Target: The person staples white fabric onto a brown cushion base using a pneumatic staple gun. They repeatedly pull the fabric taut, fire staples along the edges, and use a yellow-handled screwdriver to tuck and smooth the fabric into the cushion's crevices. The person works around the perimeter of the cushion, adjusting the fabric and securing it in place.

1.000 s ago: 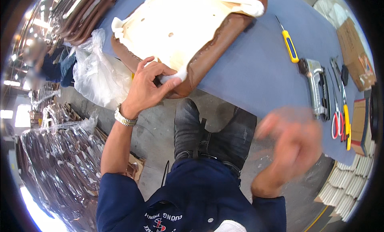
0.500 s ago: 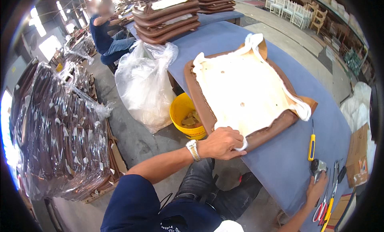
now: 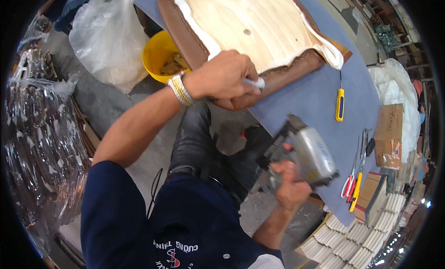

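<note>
Upside down on the table lies a chair seat with a bare wooden base (image 3: 278,32), brown leather cover (image 3: 282,80) and a white padding edge (image 3: 330,55). At its near corner my left hand (image 3: 230,75) is closed on a tuft of white padding (image 3: 257,83); a wristwatch is on that wrist. My right hand (image 3: 291,188) grips a silver and black staple gun (image 3: 311,153) by its handle, slightly blurred. The gun is held up over the table's near edge, apart from the seat.
On the blue table (image 3: 306,102) lie a yellow screwdriver (image 3: 340,104), red-handled scissors (image 3: 348,185) and a yellow-handled tool (image 3: 357,192). A cardboard box (image 3: 388,137) stands at right. Left are a yellow bucket (image 3: 150,60), a plastic bag (image 3: 109,41) and plastic-wrapped brown pieces (image 3: 41,139).
My right hand has lifted the staple gun off the table and brought it left, towards my body. My left hand stays at the seat's near corner. The view has tilted down.
</note>
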{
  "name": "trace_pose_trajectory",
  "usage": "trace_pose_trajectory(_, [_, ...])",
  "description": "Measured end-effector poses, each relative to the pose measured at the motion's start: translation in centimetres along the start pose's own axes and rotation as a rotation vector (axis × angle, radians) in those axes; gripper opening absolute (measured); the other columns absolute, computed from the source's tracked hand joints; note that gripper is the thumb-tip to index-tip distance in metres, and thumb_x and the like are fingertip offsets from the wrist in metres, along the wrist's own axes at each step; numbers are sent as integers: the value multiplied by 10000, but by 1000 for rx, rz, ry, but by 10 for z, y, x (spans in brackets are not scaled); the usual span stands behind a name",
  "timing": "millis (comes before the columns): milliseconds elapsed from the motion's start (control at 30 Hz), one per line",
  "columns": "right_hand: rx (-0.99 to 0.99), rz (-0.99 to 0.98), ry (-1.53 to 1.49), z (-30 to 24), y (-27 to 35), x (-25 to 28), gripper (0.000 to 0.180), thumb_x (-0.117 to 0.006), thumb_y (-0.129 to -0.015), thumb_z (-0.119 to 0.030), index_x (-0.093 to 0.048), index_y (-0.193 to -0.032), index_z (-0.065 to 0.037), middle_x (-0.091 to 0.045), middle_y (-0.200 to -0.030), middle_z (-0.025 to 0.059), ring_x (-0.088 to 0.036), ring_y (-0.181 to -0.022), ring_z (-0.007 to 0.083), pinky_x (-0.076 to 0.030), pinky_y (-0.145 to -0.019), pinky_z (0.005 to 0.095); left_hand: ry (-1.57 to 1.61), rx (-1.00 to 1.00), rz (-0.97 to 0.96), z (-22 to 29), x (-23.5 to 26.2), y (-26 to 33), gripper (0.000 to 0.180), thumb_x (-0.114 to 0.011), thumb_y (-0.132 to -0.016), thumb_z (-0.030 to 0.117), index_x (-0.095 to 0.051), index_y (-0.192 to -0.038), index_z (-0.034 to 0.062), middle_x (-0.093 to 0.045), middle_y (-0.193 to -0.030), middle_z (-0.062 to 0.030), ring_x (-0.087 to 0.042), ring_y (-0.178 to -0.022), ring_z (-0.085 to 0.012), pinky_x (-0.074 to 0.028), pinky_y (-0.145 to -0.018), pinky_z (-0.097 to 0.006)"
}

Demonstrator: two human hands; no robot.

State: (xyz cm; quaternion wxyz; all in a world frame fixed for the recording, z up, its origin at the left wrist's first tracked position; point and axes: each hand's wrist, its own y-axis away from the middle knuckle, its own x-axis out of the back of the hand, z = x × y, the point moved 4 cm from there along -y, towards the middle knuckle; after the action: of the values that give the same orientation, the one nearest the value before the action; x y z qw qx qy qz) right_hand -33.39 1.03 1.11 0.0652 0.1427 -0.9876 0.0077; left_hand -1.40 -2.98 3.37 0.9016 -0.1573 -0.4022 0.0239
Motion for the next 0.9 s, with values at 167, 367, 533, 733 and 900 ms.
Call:
trace_pose_trajectory(167, [234,-91,170,13,-1,-50,434,-776,-921,-38,-588,-1289,93,-726,-1130,173,-713,-932,235,-569,-846,351,60,58,-111,0,6,-13,320,-834,-801,257,-805,-936,-32,-745,-817,-228,-726,-716,-330,-555,-686,-382])
trace_pose_trajectory(367, [429,-211,336,12,-19,-81,303,-799,-874,-54,-695,-1141,42,-723,-1103,200,-725,-966,344,-558,-847,396,96,145,-168,-4,6,-12,282,-807,-821,217,-804,-943,-38,-746,-818,-240,-733,-717,-322,-564,-703,-377])
trace_pose_trajectory(533, [388,-187,398,-1,-25,-97,291,-799,-855,-49,-706,-1123,15,-717,-1073,198,-721,-950,365,-561,-816,424,137,96,-185,-13,1,-9,260,-762,-846,197,-789,-940,-44,-756,-854,-223,-741,-783,-354,-568,-748,-392])
trace_pose_trajectory(733, [333,-243,507,-19,-36,-103,267,-790,-841,-42,-713,-1096,-18,-703,-1101,206,-707,-972,407,-571,-824,450,169,38,-102,-16,-3,-10,262,-739,-875,213,-777,-959,-33,-745,-848,-223,-739,-801,-362,-565,-758,-400])
trace_pose_trajectory(900, [313,-277,471,-29,-55,-117,204,-743,-908,-55,-704,-1086,37,-741,-1034,188,-723,-927,319,-554,-845,399,19,105,-46,-17,3,-18,458,-738,-914,417,-759,-833,-33,-696,-703,-203,-690,-641,-346,-538,-639,-404])
